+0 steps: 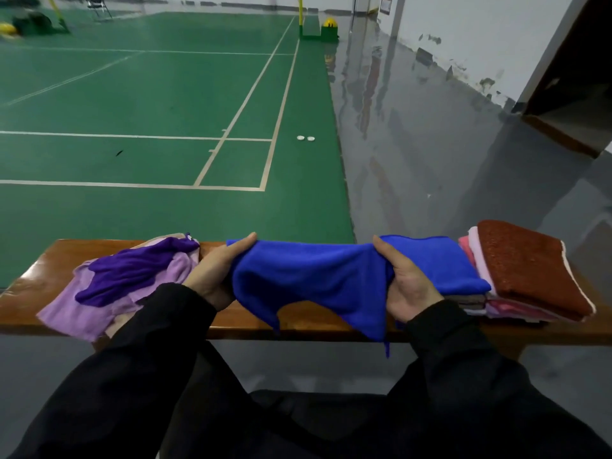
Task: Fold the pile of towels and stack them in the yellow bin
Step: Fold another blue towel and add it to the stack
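A blue towel (308,276) stretches across the middle of the wooden bench (43,263), its lower corners hanging over the front edge. My left hand (215,273) grips its left end and my right hand (404,283) grips its right part, thumbs on top. Left of my hands lies a loose pile: a dark purple towel (132,270) on a lilac one (86,313). At the right stands a stack of folded towels (503,306) with a brown one (530,270) on top. No yellow bin is in view.
The bench runs across the view with grey floor under and in front of it. Beyond it spreads a green court floor with white lines. Two small white caps (305,138) lie on the court. A grey wall and dark doorway stand at the right.
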{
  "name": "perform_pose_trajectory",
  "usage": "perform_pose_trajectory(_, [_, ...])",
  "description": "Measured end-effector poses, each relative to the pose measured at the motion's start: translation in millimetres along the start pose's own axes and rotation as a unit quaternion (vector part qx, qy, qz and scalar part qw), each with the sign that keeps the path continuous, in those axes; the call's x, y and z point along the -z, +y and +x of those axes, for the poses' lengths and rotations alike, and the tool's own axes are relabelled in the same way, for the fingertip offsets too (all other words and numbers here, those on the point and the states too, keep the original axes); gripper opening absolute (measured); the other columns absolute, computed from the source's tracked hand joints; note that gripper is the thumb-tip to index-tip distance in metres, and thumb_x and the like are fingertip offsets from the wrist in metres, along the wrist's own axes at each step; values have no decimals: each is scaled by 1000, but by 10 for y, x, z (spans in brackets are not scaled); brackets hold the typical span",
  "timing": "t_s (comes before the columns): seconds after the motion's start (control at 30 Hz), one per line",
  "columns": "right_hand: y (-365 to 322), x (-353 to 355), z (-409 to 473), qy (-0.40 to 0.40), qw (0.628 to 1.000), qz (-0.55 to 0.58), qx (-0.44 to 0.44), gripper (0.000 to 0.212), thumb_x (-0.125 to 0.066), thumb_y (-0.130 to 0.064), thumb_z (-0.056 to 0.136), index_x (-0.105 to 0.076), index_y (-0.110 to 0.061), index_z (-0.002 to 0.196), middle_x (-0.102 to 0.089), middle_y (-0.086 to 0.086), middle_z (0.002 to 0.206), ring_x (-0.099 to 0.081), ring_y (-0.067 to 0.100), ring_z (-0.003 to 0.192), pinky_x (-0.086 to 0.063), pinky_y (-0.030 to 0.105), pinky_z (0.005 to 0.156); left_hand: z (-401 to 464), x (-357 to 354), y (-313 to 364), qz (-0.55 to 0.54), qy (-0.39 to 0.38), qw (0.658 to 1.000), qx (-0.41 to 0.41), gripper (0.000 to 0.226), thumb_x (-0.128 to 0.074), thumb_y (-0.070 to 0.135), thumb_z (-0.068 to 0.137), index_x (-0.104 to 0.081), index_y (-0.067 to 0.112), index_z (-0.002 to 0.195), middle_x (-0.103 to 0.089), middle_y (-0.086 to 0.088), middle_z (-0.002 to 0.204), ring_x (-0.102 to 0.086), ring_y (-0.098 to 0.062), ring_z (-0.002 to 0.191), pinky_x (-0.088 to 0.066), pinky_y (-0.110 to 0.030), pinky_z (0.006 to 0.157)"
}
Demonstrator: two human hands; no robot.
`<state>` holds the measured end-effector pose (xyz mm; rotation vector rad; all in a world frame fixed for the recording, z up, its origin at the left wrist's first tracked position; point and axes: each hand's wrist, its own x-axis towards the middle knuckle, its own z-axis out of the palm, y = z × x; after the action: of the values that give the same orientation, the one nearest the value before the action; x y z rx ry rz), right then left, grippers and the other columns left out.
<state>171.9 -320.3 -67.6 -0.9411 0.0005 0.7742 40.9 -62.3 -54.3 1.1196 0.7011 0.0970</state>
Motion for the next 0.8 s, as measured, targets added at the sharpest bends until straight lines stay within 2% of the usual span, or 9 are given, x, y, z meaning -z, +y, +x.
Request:
perform_pose_trajectory(0.1, [-152,26,74,4,999,-50,11,61,-65,-35,96,-57,8,138,-64,25,133,-61,36,128,-48,47,110,9,130,19,-20,-12,999,-22,47,-68,28,91,-64,-1,127,-70,-21,123,-67,-33,116,-54,-42,97])
perform_pose_trajectory(0.27, [-359,-45,45,47,990,-92,100,43,-76,-24,88,-68,6,118,-72,23,117,-69,34,113,-58,42,97,9,200,103,47,48,996,-59,46,-75,33,89,-69,-4,116,-73,-19,113,-67,-36,113,-51,-46,103])
perform_pose_trajectory(0.33, [-407,-43,21,42,990,-79,109,41,-71,-25,92,-67,4,121,-72,21,119,-70,31,113,-58,39,96,-34,213,119,11,6,999,-39,36,-72,32,92,-74,3,112,-73,-14,108,-67,-29,106,-49,-40,99])
perform_pose_trajectory(0.37, [-437,-27,11,38,989,-83,118,41,-68,-25,95,-66,5,123,-71,21,121,-69,30,114,-57,39,98,-60,214,121,2,-17,999,-35,25,-66,29,96,-79,8,97,-73,-10,94,-66,-23,95,-48,-36,95])
perform_pose_trajectory(0.43, [-507,-9,-22,55,980,-122,147,32,-68,-25,95,-70,0,115,-73,19,116,-71,29,107,-57,40,96,-70,234,122,3,-32,997,-72,40,-57,23,101,-77,9,69,-67,-2,70,-59,-16,73,-51,-27,80])
perform_pose_trajectory(0.53, [-542,-17,-95,109,953,-191,207,21,-78,-29,86,-76,-11,96,-76,16,103,-70,26,93,-56,42,90,-119,215,143,33,27,987,-153,36,-70,33,92,-76,-3,94,-68,-21,94,-59,-27,87,-51,-38,82])
perform_pose_trajectory(0.63, [-514,-11,-163,131,921,-243,274,25,-83,-38,75,-78,-22,94,-69,10,125,-65,16,104,-52,32,90,-89,257,142,45,85,973,-208,55,-82,56,73,-75,3,88,-63,-19,94,-59,-25,89,-49,-41,82])
perform_pose_trajectory(0.73, [-489,-12,-210,87,949,-175,248,40,-81,-35,73,-76,-24,111,-64,-6,138,-63,9,118,-51,23,93,-107,232,156,-47,91,972,-211,43,-83,52,73,-71,12,85,-61,-11,95,-57,-21,98,-43,-37,92])
perform_pose_trajectory(0.8, [-449,-33,-222,73,962,-121,233,25,-73,-26,83,-76,-15,105,-71,0,129,-67,14,117,-52,26,95,-101,239,164,-109,79,969,-205,37,-76,39,85,-70,7,102,-71,-8,109,-63,-18,112,-44,-32,102])
